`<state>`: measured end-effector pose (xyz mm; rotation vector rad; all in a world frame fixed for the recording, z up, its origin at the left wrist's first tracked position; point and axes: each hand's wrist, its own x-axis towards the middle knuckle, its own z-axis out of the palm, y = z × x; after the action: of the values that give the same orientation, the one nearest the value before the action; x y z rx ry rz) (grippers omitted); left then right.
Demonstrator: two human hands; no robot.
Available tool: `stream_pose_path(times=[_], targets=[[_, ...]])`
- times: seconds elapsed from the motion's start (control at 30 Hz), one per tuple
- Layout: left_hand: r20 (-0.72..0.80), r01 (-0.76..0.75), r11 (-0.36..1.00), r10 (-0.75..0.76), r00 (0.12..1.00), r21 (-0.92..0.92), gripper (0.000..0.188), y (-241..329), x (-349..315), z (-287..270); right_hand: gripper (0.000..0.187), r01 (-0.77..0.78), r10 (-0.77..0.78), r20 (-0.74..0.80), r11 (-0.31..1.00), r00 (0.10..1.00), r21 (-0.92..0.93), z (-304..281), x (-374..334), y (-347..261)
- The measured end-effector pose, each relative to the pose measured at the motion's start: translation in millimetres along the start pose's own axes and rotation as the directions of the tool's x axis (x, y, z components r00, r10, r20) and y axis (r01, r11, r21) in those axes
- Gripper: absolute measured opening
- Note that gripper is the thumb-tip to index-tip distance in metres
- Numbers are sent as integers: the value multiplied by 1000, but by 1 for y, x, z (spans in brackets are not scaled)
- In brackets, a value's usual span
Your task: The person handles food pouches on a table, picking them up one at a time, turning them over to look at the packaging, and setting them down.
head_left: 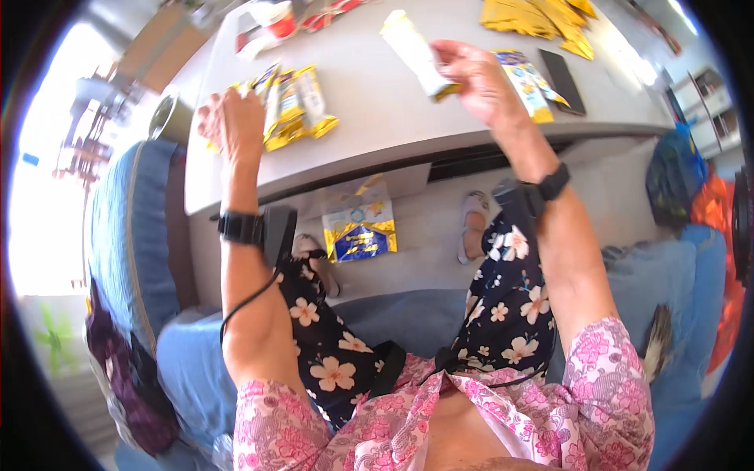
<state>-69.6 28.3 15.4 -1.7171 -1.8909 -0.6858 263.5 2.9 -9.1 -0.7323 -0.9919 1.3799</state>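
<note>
My right hand point(477, 77) is closed on one end of a slim white packet point(412, 55) with yellow ends, held above the table. At the left of the table, my left hand point(236, 122) is bent with its fingers curled down. A yellow edge shows beneath it; the fingertips are hidden. Right beside that hand lies a pile of yellow, white and blue packets point(294, 106). To the right of my right hand, another flat yellow, white and blue packet point(525, 86) lies next to a dark phone point(561, 82).
Gold packets point(542, 20) lie at the table's far right. A red and white cup point(275, 20) stands far left near red and white wrapping point(326, 12). Below the table edge is a blue and yellow pouch point(360, 220). A blue-covered seat arm point(129, 220) stands at left.
</note>
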Motion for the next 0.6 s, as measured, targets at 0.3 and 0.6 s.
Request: stream_pose_path(times=[0.3, 0.6], targets=[[590, 593, 94, 308, 747, -800, 32, 114, -52, -49, 37, -44, 30, 127, 993, 991, 108, 61, -20, 11], [520, 468, 290, 136, 843, -835, 19, 88, -38, -36, 23, 358, -329, 206, 516, 922, -778, 35, -20, 4]])
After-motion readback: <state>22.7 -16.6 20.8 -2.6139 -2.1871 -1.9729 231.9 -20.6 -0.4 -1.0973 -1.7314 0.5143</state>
